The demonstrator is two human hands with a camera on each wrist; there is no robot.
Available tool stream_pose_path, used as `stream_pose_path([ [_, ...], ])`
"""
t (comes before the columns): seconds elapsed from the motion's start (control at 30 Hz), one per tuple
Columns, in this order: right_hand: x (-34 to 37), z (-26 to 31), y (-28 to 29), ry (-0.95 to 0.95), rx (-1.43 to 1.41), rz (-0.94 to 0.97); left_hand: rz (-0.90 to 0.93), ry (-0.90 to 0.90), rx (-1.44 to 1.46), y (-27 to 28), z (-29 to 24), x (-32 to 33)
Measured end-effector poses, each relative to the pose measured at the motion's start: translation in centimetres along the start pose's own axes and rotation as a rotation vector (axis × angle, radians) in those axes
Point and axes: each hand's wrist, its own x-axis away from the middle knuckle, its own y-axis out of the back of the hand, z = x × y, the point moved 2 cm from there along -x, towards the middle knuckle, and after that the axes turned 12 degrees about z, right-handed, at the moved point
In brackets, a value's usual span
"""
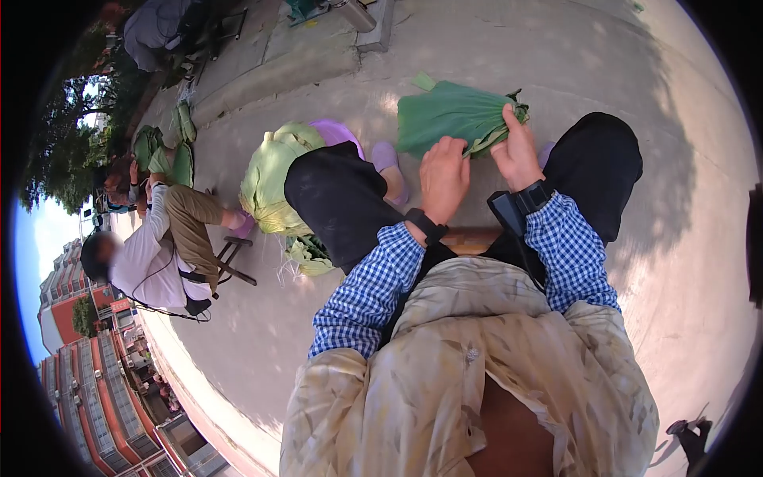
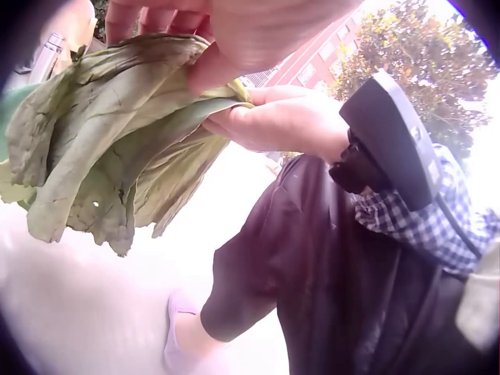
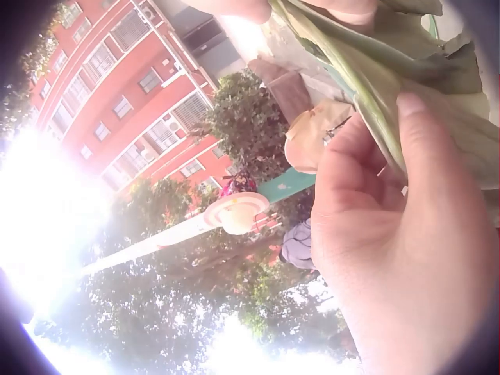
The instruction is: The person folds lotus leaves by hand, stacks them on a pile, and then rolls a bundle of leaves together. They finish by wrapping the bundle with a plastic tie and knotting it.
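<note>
Between my hands is a folded bundle of large green leaves [image 1: 445,119], veined like lotus leaves. Its left wrist view shows several layers [image 2: 117,133] hanging down with ragged, browning edges and a small hole. My right hand [image 1: 520,151] grips the gathered end, and in the right wrist view the thumb of this hand [image 3: 430,234] presses on the leaf face with the fingers curled behind. My left hand [image 1: 445,176] is at the near edge of the bundle. In the left wrist view the left hand [image 2: 250,35] pinches the leaves between thumb and fingers.
A heap of pale green leaves [image 1: 278,171] lies by my left knee, with a purple basin [image 1: 350,131] behind it. Another person [image 1: 155,266] sits on a low stool at the left. A metal flask [image 1: 354,14] is beyond, near a concrete kerb [image 1: 278,75].
</note>
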Motion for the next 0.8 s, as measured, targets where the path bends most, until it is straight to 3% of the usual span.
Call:
stream_pose_path([
  [0.13,0.4,0.2,-0.4,-0.011,-0.001,-0.012,0.004,-0.030,-0.112,0.5,0.0,0.0],
  [0.23,0.9,0.7,-0.6,-0.028,0.108,0.004,-0.103,-0.092,-0.189,1.7,0.3,-0.4],
  [0.33,1.0,0.8,-0.4,-0.027,0.336,-0.027,-0.023,-0.080,-0.284,2.5,0.3,-1.0],
  [0.4,0.8,0.6,0.1,-0.026,0.353,-0.009,0.097,-0.065,-0.247,2.1,0.8,-1.0],
  [0.53,-0.1,0.8,1.1,-0.069,0.447,0.016,0.153,-0.113,-0.198,1.5,0.6,-0.3],
  [0.63,-1.2,0.6,3.7,-0.052,0.512,-0.062,0.170,-0.123,-0.150,0.3,1.4,-0.4],
  [0.8,-1.2,0.5,4.4,-0.089,0.489,-0.033,0.139,-0.029,0.000,-0.1,2.3,-0.4],
])
